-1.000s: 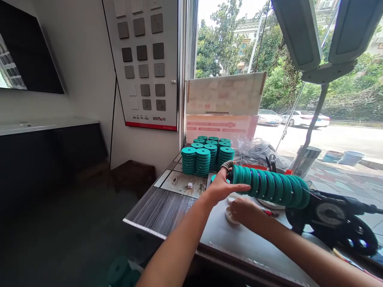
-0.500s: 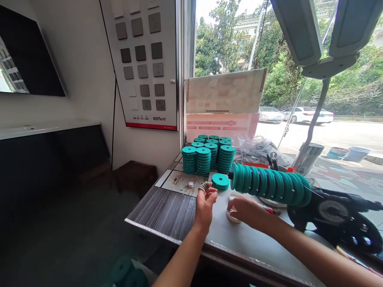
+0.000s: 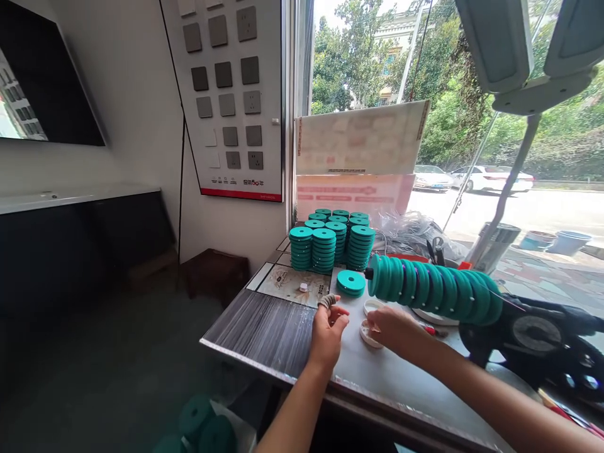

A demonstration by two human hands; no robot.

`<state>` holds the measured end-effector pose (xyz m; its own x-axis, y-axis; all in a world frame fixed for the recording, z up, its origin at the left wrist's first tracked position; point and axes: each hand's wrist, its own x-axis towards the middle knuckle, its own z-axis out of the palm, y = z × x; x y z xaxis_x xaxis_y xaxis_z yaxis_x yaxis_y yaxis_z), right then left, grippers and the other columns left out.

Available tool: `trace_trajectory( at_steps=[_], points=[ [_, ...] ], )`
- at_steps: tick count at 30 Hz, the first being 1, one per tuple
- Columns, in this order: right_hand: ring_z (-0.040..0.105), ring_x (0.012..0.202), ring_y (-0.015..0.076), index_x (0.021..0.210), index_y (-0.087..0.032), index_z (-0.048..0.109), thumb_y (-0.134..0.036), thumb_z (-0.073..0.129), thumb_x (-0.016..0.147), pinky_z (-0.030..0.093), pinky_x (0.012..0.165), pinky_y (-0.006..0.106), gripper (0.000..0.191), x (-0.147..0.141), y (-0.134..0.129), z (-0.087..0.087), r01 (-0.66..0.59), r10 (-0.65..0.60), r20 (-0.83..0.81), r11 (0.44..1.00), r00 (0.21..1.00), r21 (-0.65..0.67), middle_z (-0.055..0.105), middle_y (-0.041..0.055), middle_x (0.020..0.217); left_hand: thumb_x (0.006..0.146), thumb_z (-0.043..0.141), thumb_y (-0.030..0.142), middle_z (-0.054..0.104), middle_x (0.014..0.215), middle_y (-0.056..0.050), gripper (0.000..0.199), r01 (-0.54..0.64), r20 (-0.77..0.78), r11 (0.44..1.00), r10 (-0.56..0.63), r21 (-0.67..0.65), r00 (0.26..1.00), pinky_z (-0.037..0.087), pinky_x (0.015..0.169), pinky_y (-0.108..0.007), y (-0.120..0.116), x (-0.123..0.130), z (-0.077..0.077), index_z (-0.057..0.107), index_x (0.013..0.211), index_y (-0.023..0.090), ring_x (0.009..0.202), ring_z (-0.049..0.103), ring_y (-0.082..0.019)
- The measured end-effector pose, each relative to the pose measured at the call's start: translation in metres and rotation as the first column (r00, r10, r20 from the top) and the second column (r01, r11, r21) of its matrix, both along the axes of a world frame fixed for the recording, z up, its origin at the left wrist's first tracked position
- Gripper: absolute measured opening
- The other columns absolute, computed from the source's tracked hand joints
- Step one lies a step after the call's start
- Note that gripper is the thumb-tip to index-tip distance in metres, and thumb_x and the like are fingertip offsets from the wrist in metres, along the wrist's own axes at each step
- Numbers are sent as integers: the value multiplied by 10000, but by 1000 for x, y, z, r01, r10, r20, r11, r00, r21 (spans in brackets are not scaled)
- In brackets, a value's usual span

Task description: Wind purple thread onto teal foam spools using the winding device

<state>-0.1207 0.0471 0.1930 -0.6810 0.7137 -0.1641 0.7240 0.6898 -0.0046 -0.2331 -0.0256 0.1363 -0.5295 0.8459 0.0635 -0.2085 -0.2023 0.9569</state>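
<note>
My left hand [image 3: 330,324] is over the table, fingers curled with thumb and forefinger tips apart, and nothing shows between them; a wrap covers one finger. My right hand [image 3: 389,324] reaches into a small round white dish [image 3: 369,340], its fingertips pressed together; what they hold, if anything, is too small to make out. Another white dish [image 3: 372,306] lies just behind. A couple of flat teal discs [image 3: 350,283] sit beyond my left hand. Above my right hand, a row of teal discs [image 3: 429,289] is threaded on a horizontal rod.
Stacks of teal discs [image 3: 324,248] stand at the back of the table. A small white object [image 3: 302,287] lies on a patterned board. A black machine [image 3: 538,336] and a lamp arm [image 3: 512,173] are at the right. More teal discs [image 3: 195,412] lie below the table.
The view has shifted slightly. My left hand's thumb and forefinger look a little more spread. My right hand remains at the dish, with its fingertips more visible inside it.
</note>
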Motion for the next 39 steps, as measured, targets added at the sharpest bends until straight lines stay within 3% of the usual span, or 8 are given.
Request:
trace_trajectory(
  at_steps=[9, 16, 24, 26, 29, 32, 36, 39],
  points=[
    [424, 594, 68, 783, -108, 633, -178, 402, 785, 132, 545, 222, 241, -6, 13, -27, 40, -42, -89, 999, 995, -17, 586, 102, 788, 652, 526, 202, 538, 803, -22, 404, 8, -9, 1000, -8, -12, 1000, 399, 752, -261, 0, 1, 0, 452, 1046, 156, 724, 502, -101],
    [371, 639, 68, 711, -130, 530, -208, 343, 796, 252, 605, 209, 220, 15, 14, -11, -66, 11, -280, 980, 960, -185, 534, 39, 729, 671, 507, 183, 536, 804, -22, 400, 14, -32, 999, -15, -32, 999, 398, 763, -266, 0, 1, -1, 441, 1063, 149, 728, 501, -100],
    [317, 614, 64, 680, -155, 384, -389, 281, 831, 301, 579, 205, 297, 31, 11, 7, -221, 19, -435, 881, 900, -418, 423, -9, 640, 723, 537, 274, 589, 822, -31, 305, 20, -376, 993, -62, -113, 925, 359, 700, -240, -8, 15, 14, 516, 1006, 162, 766, 526, -120],
    [330, 640, 65, 705, -157, 397, -417, 268, 841, 313, 609, 202, 321, 33, 3, 10, -237, 21, -468, 881, 883, -409, 432, -10, 671, 745, 517, 343, 561, 706, -10, 348, 103, -294, 988, -132, -112, 947, 346, 670, -237, -10, 20, 19, 500, 1032, 146, 680, 499, -106],
    [379, 668, 68, 735, -154, 448, -437, 291, 845, 318, 625, 195, 342, 37, -14, 15, -233, 27, -493, 903, 870, -362, 477, -2, 709, 697, 574, 345, 478, 576, 44, 486, 263, 1, 965, -263, -15, 965, 320, 619, -217, -16, 26, 27, 434, 1105, 122, 570, 430, -74],
    [427, 650, 62, 738, -151, 477, -426, 316, 853, 335, 609, 177, 339, 42, -31, 21, -246, 66, -537, 931, 841, -270, 520, 1, 708, 613, 626, 235, 441, 535, 68, 506, 285, 235, 955, -296, 79, 926, 290, 592, -197, -25, 33, 38, 442, 1069, 118, 525, 390, -48],
    [477, 620, 47, 719, -162, 507, -381, 345, 863, 372, 574, 153, 308, 46, -50, 32, -260, 200, -650, 966, 733, 5, 547, -6, 691, 575, 592, 134, 488, 577, 42, 488, 299, 480, 933, -358, 197, 801, 286, 582, -181, -37, 43, 56, 468, 1047, 134, 523, 412, -38],
    [524, 639, 32, 765, -197, 567, -317, 378, 863, 401, 579, 128, 244, 50, -59, 40, -264, 351, -700, 935, 622, 235, 579, -21, 717, 572, 609, 119, 551, 721, -7, 514, 325, 602, 898, -440, 296, 667, 311, 612, -172, -42, 51, 66, 458, 1062, 154, 608, 476, -49]
  ],
)
